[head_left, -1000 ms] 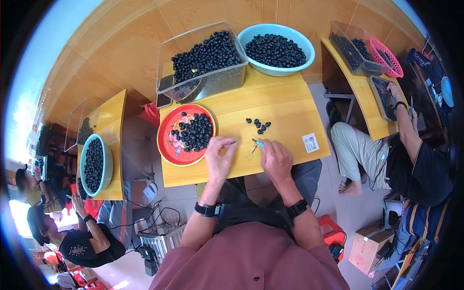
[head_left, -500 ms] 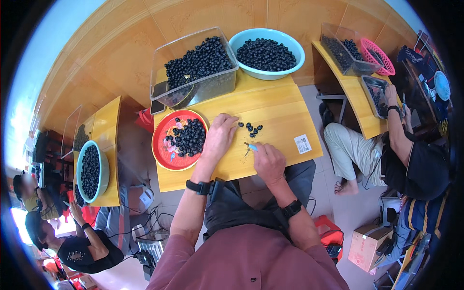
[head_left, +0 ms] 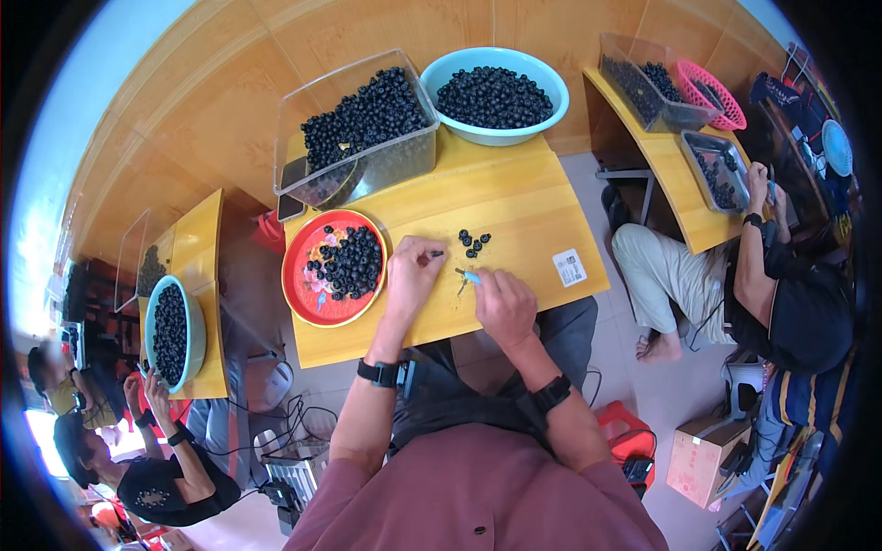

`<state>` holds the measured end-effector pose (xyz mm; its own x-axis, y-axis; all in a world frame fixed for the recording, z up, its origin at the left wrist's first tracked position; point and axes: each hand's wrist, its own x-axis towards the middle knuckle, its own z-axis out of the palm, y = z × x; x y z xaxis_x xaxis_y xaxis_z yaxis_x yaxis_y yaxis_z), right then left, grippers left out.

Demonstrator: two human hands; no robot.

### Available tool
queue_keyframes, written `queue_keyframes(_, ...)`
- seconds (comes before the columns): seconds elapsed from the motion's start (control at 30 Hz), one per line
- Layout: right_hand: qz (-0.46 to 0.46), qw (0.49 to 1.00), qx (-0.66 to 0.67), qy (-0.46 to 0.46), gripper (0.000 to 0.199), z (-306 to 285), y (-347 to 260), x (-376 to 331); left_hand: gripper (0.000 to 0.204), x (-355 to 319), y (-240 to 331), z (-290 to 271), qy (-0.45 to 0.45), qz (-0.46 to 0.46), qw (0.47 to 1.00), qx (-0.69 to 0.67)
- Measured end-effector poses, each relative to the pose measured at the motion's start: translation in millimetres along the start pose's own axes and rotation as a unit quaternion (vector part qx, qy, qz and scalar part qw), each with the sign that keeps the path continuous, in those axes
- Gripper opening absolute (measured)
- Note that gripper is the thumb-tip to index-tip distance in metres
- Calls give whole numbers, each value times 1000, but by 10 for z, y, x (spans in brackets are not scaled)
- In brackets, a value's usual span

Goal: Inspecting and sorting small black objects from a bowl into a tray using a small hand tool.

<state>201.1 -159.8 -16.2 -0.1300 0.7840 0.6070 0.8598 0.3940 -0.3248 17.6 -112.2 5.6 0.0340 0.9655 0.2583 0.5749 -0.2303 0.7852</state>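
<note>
Left hand: the left hand (head_left: 413, 275) is lying on the desk (head_left: 514, 197), fingers curled shut and pinching a small dark berry (head_left: 435, 253) at the fingertips, just right of the red plate (head_left: 308, 303).
Right hand: the right hand (head_left: 503, 305) is closing around a small tool (head_left: 469, 276) with a light blue handle; only the handle and a thin tip are showing.
Tool axis: its long axis is running up-left from the fist, the tip pointing toward the left hand and the berry; the tool is sitting just above the desk, between the two hands.
Loose berries: a small pile (head_left: 474, 241) is lying on the desk just beyond the tool, apart from both hands.
Plate: it is holding dark berries on its right half, with some pale bits on its left.
Far edge: a clear bin (head_left: 354, 138) and a teal bowl (head_left: 496, 92), both filled with dark berries, are standing side by side.
Surface: the desk is yellow wood, with a white sticker (head_left: 570, 268) near its right edge.
Room: similar desks are standing to either side against a wooden wall; a person (head_left: 772, 285) is working at the right desk, and others are sitting at lower left beside another bowl of berries (head_left: 170, 331).
</note>
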Motion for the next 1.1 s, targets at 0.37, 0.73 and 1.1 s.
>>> queue_keyframes(0.37, 3, 1000, 8, -8, 14, -10, -8, 22, 17, -410, -29, 214, 56, -166, 958, -225)
queue_keyframes(0.73, 3, 1000, 4, -7, 13, -17, -18, 20, 14, -453, -9, 205, 65, -36, 987, -146)
queue_keyframes(1.1, -18, 1000, 21, -10, 12, -47, -11, 42, 31, -435, 17, 236, 47, -100, 981, -159)
